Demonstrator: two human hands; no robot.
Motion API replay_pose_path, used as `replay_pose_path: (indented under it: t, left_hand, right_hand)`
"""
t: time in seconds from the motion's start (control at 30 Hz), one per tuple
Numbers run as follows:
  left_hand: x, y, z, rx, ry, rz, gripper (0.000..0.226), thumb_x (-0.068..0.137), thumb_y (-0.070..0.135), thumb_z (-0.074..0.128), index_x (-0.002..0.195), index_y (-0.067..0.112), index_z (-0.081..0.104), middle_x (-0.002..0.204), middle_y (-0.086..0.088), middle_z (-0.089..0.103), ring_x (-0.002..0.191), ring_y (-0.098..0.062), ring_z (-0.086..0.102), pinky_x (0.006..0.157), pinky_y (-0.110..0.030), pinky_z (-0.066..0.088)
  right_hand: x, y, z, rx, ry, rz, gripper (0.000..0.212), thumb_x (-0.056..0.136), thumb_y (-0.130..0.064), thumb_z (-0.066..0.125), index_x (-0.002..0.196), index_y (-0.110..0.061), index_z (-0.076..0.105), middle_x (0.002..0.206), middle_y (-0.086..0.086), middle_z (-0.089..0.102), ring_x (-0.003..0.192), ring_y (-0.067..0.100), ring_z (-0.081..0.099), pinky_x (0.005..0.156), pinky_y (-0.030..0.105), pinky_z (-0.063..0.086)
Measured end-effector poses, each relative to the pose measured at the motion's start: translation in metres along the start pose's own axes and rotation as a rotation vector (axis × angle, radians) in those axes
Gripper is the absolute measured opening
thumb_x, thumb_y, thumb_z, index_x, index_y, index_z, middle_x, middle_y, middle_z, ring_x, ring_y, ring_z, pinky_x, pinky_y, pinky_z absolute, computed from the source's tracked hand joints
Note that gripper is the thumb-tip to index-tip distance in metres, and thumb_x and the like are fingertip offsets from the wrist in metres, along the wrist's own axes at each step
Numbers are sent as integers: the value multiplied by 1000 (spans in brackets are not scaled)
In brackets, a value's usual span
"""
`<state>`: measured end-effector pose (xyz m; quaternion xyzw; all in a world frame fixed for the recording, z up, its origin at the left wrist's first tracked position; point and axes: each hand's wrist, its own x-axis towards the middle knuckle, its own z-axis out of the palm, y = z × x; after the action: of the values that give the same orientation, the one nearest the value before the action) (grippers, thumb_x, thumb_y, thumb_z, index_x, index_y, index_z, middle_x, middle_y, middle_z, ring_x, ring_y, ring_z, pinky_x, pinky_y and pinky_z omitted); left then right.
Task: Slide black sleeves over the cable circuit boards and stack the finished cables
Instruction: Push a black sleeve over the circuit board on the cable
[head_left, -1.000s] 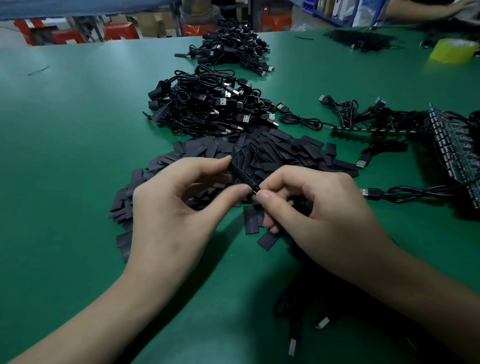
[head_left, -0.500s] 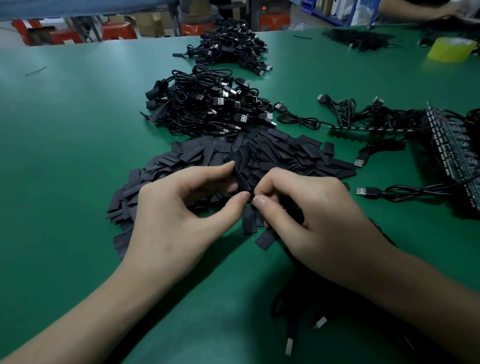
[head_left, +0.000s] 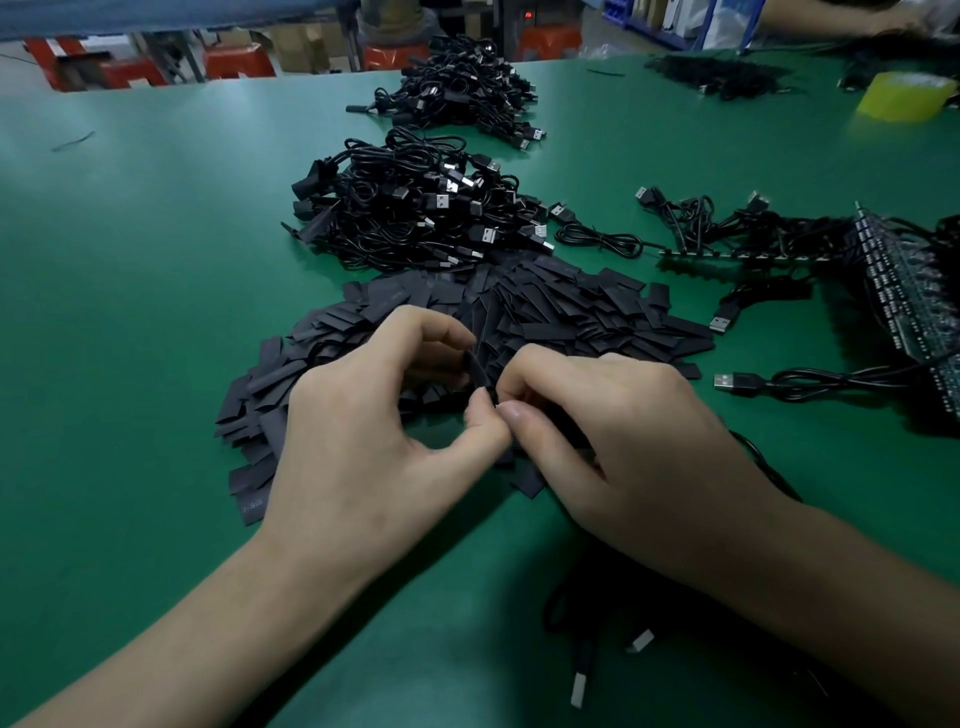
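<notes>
We log one black sleeve (head_left: 477, 371), pinched between thumb and forefinger of our left hand (head_left: 363, 441), just above the loose sleeve pile (head_left: 571, 312) on the green table (head_left: 156, 312). Our right hand (head_left: 613, 431), fingers curled, pinches a cable (head_left: 763, 462) at the sleeve's near end, and the board itself is hidden. Behind the pile lies a cable heap (head_left: 410, 208), with a circuit board panel (head_left: 904, 291) at far right.

The desk (head_left: 156, 312) is covered in a smooth green mat on which a soft sheen is seen. The black sleeves (head_left: 571, 312) are seen as thin, matt plastic. The cables (head_left: 405, 218) are jacketed in faintly glossy black plastic, and their plugs (head_left: 723, 382) are tipped with bright metal.
</notes>
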<state>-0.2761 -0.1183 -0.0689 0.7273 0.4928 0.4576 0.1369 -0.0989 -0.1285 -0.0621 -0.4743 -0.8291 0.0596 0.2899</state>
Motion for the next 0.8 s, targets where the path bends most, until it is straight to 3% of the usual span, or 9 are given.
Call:
replay_pose_path:
  t: [0.1,0.2,0.33,0.47,0.6,0.8]
  left_hand:
    - [2,-2,0,9,30,-4,18,81,29,63,98,25,68,85,16,72,83,0,71,80,-20,56]
    - [3,-7,-2,-23,72,-30,14,87,21,64,98,24,72,84,15,74,82,-4,73,76,-24,58]
    - [3,-12,-5,-302,-3,-230,20,89,27,77,109,25,75,95,7,78,92,-11,75,85,-23,58]
    - [4,-15,-2,-549,-37,-387,31,77,23,78,108,21,77,98,2,79,91,-9,74,81,-14,54]
    - [3,-15,0,-688,-27,-417,26,79,13,77,106,16,78,98,0,80,87,-4,74,77,-12,54]
    - [1,-18,-1,-668,-8,-398,21,81,15,77,102,19,81,99,1,80,91,-6,74,80,-14,54]
  right_hand:
    - [0,-2,0,-6,-58,-12,12,99,-31,49,94,-24,58,74,-10,59,69,18,51,72,39,43]
    - [-1,0,3,26,-53,-3,11,100,-33,51,93,-26,56,73,-10,59,68,17,52,71,41,44]
    - [-1,9,4,153,35,55,10,100,-31,56,91,-28,58,68,-12,59,65,9,53,57,23,38]
    - [1,15,6,214,89,110,2,97,-32,63,96,-30,61,73,-10,60,72,9,58,59,16,36]
    - [2,17,6,242,130,92,10,97,-25,66,104,-25,72,72,-16,59,72,1,58,64,9,35]
    - [2,18,6,254,198,67,12,95,-17,68,102,-21,77,86,-17,71,83,-4,63,70,6,40]
